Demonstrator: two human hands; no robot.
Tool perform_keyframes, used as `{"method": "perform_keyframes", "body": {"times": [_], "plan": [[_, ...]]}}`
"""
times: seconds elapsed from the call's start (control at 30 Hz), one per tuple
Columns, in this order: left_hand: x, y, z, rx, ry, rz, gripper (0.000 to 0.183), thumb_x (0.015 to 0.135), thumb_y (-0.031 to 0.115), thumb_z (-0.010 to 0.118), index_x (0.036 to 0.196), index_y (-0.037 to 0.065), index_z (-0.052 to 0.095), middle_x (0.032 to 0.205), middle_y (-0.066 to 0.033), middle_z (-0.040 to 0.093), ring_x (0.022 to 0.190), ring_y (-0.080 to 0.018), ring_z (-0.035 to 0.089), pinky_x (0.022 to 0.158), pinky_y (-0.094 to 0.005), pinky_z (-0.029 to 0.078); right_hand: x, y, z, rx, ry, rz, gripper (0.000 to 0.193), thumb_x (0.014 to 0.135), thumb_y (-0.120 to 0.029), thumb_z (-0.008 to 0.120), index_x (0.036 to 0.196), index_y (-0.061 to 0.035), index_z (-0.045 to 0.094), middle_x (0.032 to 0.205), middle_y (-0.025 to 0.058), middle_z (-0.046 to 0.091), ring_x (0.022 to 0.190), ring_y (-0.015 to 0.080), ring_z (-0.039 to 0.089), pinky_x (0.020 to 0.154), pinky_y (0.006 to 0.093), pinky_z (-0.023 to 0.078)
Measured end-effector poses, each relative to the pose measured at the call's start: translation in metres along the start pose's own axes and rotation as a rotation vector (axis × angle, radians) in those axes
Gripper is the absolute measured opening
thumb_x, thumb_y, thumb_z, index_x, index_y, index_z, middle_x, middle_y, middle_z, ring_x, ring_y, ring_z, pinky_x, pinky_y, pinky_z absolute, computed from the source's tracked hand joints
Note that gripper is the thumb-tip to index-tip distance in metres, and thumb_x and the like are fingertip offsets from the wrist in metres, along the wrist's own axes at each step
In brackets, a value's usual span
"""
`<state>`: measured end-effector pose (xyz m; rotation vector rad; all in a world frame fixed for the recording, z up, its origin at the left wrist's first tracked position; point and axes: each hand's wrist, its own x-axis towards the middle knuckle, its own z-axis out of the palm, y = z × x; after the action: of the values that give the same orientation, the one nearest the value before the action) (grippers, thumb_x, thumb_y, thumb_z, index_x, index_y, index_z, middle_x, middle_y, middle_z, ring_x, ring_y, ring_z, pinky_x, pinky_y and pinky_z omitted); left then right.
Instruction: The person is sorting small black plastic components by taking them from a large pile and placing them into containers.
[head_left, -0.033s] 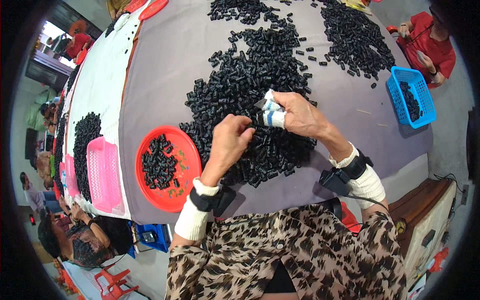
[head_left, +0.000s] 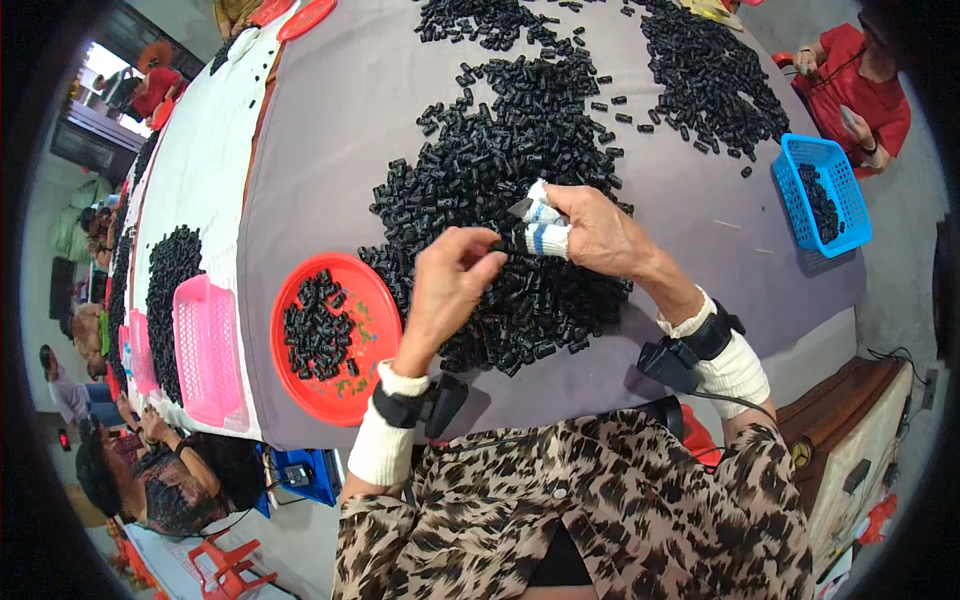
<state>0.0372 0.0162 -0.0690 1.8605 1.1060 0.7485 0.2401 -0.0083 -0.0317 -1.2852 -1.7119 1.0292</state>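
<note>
Right hand [head_left: 605,233], white-wrapped fingers, clamped on 1 black piece [head_left: 513,238] above pile [head_left: 480,165], likely steadying it; left hand's [head_left: 452,282] fingertips met near piece's end, grip unclear. Red plate [head_left: 320,402] sat beside pile, presumably for easy reach.

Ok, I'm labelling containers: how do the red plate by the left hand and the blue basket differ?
The plate is red and round; the basket is blue and rectangular. The plate is shallow with a colourful print, while the basket has taller, perforated walls. Both hold black pieces.
</note>
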Motion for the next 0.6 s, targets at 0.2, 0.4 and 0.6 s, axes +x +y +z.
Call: {"method": "perform_keyframes", "body": {"times": [0.2,0.4,0.6], "plan": [[-0.009,0.048,-0.048,-0.798,-0.007,-0.166,0.020,0.084,0.008,0.059,0.103,0.000,0.057,0.085,-0.0077,0.063,0.069,-0.0127,0.061,0.060,-0.0234,0.049,0.012,-0.039,0.015,0.137,0.037,-0.118,0.023,0.075,-0.005,0.061,0.098,-0.0028,0.057,0.067,0.0004,0.056,0.063,0.0056,0.048,0.058,0.0232,0.042],[-0.023,0.053,-0.073,-0.953,-0.030,-0.161,0.012,0.084,0.011,0.061,0.089,0.001,0.056,0.075,-0.0051,0.060,0.065,-0.0120,0.061,0.057,-0.0242,0.050,0.028,-0.071,0.031,0.117,-0.086,-0.271,0.024,0.077,-0.008,0.063,0.099,-0.0018,0.056,0.067,0.0066,0.061,0.061,0.0066,0.054,0.057,0.0249,0.046],[-0.032,0.056,-0.075,-1.077,0.025,-0.125,0.015,0.086,0.010,0.058,0.095,-0.001,0.056,0.082,-0.0068,0.060,0.070,-0.0137,0.060,0.061,-0.0255,0.051,0.026,-0.078,0.042,0.082,-0.014,-0.246,0.021,0.077,-0.009,0.064,0.093,-0.0009,0.055,0.064,0.0054,0.060,0.056,0.0065,0.051,0.052,0.0249,0.044]]}}
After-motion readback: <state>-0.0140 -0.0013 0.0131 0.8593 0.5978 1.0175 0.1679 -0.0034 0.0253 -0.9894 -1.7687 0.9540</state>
